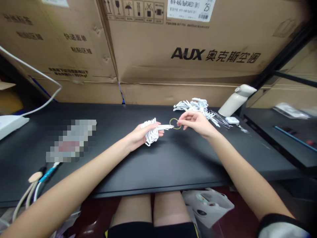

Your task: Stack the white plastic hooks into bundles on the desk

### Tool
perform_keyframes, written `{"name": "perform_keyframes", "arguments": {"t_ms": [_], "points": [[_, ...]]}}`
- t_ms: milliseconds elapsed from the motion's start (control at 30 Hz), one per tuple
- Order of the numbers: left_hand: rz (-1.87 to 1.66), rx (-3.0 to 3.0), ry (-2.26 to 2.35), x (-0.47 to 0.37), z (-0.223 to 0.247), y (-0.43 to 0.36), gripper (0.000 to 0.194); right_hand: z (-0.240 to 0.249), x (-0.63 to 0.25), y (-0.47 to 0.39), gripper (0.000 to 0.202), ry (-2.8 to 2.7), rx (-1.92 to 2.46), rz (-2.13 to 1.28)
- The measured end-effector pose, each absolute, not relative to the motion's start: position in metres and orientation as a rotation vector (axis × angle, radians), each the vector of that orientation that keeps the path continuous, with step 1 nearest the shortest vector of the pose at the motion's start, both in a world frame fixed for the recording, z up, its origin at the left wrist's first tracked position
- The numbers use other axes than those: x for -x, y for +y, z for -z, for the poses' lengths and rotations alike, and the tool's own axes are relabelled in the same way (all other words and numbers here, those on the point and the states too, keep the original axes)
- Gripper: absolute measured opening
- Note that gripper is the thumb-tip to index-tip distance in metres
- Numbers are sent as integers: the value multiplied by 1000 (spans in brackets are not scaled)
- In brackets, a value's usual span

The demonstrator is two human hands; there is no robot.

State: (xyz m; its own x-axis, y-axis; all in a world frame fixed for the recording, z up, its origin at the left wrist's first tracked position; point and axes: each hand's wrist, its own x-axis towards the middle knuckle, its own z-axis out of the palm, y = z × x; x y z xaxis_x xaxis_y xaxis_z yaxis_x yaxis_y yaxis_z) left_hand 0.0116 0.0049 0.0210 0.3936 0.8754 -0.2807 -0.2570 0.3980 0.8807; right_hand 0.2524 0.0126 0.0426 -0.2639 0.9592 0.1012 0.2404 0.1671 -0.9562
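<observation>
A bundle of thin white hooked pieces [151, 134] lies in my left hand [139, 135], with the thumb closed over it and its straight ends pointing right. My right hand [194, 123] pinches a thin yellow ring, seemingly a rubber band [170, 119], between thumb and fingertips. The band hangs just right of the bundle's straight ends; whether it touches them I cannot tell. Behind my right hand, a pile of similar white pieces [194, 104] rests on the black table [158, 165].
Large cardboard boxes [188, 72] stand along the table's back edge. A white bottle [234, 101] leans at the back right, beside a small white case [232, 120]. At the left are a pixelated object [74, 138] and cables [47, 175]. A plastic bag [209, 205] sits below the table.
</observation>
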Motion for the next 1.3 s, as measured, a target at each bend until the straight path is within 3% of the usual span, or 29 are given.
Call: {"name": "perform_keyframes", "arguments": {"t_ms": [133,367,633,767,1000,1300], "points": [[-849,-871,859,-12,-20,4,24,-28,-240,14,30,-1296,1054,-1369],[-847,-898,829,-10,-20,4,27,-24,-227,9,21,-1160,989,-1603],[-820,-950,788,-13,-22,-1,40,-21,-213,-8,35,-1653,893,-1258],[-791,-971,783,-15,-23,-4,41,-14,-207,-15,25,-1750,865,-1043],[-741,-943,753,-15,-19,-2,46,-11,-205,-15,21,-1652,904,-1111],[-732,-913,729,-15,-18,-1,38,-12,-202,-15,22,-1603,920,-1141]]}}
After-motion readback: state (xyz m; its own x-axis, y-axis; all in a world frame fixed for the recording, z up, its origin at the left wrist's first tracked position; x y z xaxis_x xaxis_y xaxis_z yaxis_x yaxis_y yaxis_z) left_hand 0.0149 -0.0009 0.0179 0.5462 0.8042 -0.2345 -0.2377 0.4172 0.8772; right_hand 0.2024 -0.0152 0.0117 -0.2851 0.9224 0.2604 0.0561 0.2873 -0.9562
